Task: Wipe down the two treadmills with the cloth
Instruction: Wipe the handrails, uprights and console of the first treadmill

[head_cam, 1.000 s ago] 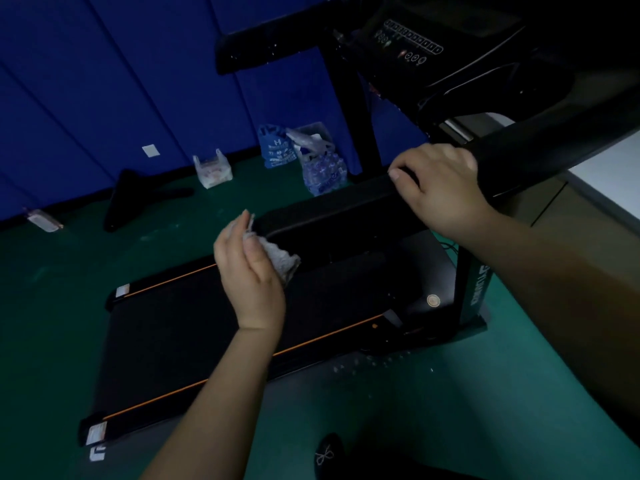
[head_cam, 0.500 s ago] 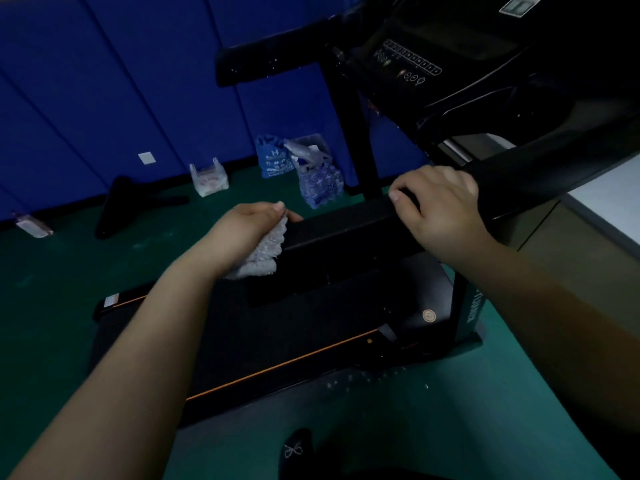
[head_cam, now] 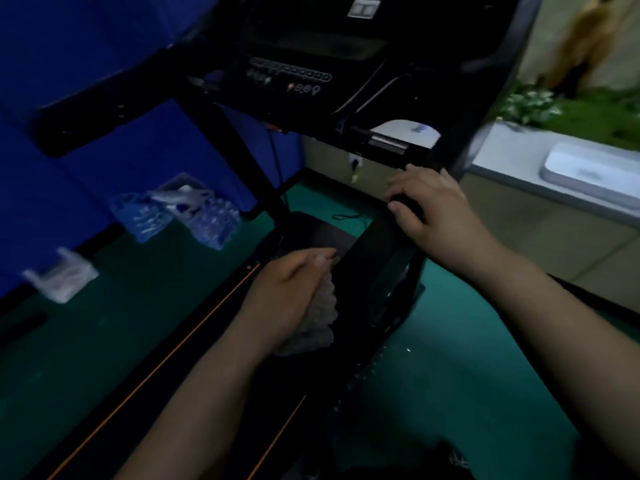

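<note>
A black treadmill (head_cam: 304,74) fills the middle of the view, its console at the top and its belt with orange stripes (head_cam: 194,344) running down to the lower left. My left hand (head_cam: 287,289) holds a pale crumpled cloth (head_cam: 318,317) and presses it against the left side of the near handrail (head_cam: 377,268). Higher up on that same rail, my right hand (head_cam: 429,209) has its fingers curled over the rail. The far handrail (head_cam: 104,123) sticks out to the left. Only one treadmill is in view.
Blue padded panels (head_cam: 69,46) form the wall behind. On the green floor (head_cam: 104,323) by the wall lie blue plastic bags with bottles (head_cam: 180,213) and a small white holder (head_cam: 62,275). A white ledge with a tray (head_cam: 588,171) runs at the right.
The view has swung right and closer to the console. My left hand with the cloth has slid along the near handrail toward my right hand, which keeps its grip.
</note>
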A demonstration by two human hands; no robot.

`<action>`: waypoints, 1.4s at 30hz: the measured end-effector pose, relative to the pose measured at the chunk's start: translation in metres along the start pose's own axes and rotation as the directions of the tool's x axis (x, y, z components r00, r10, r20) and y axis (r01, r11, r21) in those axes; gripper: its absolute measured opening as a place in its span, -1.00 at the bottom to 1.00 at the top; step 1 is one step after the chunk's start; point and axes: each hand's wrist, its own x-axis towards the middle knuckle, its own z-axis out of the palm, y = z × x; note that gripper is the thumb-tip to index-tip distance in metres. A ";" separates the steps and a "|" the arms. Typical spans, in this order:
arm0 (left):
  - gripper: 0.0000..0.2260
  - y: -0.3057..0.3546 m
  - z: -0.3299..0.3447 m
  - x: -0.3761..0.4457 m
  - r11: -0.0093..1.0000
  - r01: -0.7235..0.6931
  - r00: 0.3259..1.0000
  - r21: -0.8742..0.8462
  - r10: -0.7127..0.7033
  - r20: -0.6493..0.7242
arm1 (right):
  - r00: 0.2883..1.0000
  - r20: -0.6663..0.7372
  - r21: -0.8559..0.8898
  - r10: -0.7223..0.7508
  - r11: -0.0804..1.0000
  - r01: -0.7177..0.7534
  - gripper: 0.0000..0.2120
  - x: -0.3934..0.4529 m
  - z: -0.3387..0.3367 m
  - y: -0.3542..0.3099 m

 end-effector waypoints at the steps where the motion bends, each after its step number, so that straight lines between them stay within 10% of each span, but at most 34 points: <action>1: -0.75 -0.004 -0.001 0.003 0.996 0.019 0.997 -0.082 -0.013 0.073 | 0.999 -0.015 0.005 0.051 0.999 -0.051 -0.73 -0.007 0.001 -0.010; 4: -0.64 -0.017 -0.003 0.000 0.926 0.137 0.980 -0.352 -0.075 0.186 | 0.983 -0.051 -0.009 0.179 0.984 -0.179 -0.67 -0.029 0.006 -0.041; 8: -0.51 -0.066 -0.006 0.003 0.950 0.179 0.945 -0.255 -0.094 0.314 | 0.953 -0.110 -0.023 0.281 0.958 -0.285 -0.54 -0.063 0.013 -0.079; 14: -0.69 -0.045 -0.002 -0.037 0.942 -0.074 0.997 -0.328 0.070 -0.022 | 0.935 -0.135 0.031 0.329 0.944 -0.328 -0.46 -0.094 0.023 -0.121; 18: -0.82 -0.037 -0.003 -0.024 0.873 0.067 0.997 -0.483 -0.071 0.010 | 0.930 -0.125 0.028 0.347 0.938 -0.346 -0.43 -0.099 0.028 -0.132; 26: -0.65 -0.064 0.003 -0.062 0.910 -0.099 0.995 -0.402 0.100 -0.019 | 0.911 -0.123 -0.061 0.393 0.914 -0.402 -0.48 -0.095 0.029 -0.145; 33: -0.82 -0.077 0.002 0.007 0.784 0.147 0.970 -0.603 0.006 0.243 | 0.838 -0.251 -0.084 0.485 0.851 -0.518 -0.61 -0.086 0.044 -0.157; 42: -0.76 -0.085 -0.006 -0.004 0.767 -0.093 0.925 -0.635 0.302 0.229 | 0.746 -0.382 -0.078 0.546 0.785 -0.614 -0.69 -0.075 0.056 -0.168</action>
